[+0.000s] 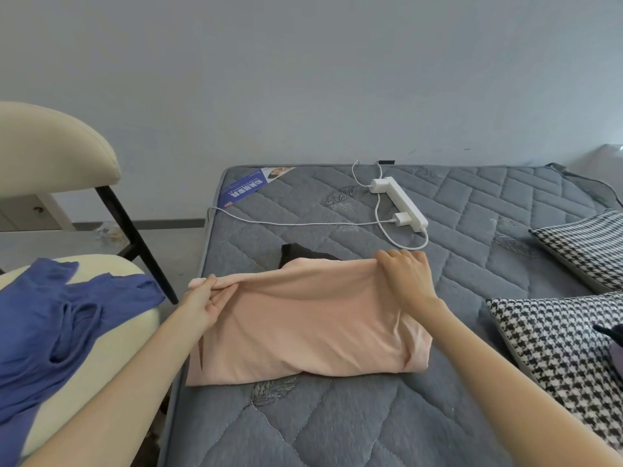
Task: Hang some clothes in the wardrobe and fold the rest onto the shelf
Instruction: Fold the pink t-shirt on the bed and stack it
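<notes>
1. A grey quilted mattress (pixel 371 426) lies bare against a pale wall. A white power strip (pixel 401 203) rests near its far edge, with two chargers plugged in and white cables (pixel 286 223) trailing across the quilting towards the left side.
2. Two houndstooth cushions (pixel 553 338) lie at the right side of the mattress, well apart from the work. A blue printed label (pixel 242 192) sits at the far left corner.
3. A cream chair (pixel 50 153) with black legs stands left of the bed. A blue garment (pixel 67 318) is draped loosely over its seat.
4. A black garment (pixel 300 252) lies on the mattress just behind the pink garment (pixel 303 325), which hides most of it.
5. The pink garment lies in the middle of the mattress in front of the person, folded into a broad band. Its long axis runs left to right across the bed, and its near edge lies flat on the quilting.
6. The left hand (pixel 205 298) pinches the far left corner of the pink garment between thumb and fingers.
7. The right hand (pixel 404 278) grips the far right corner, its fingers curled over the edge. The far edge is raised and stretched between the two hands.
</notes>
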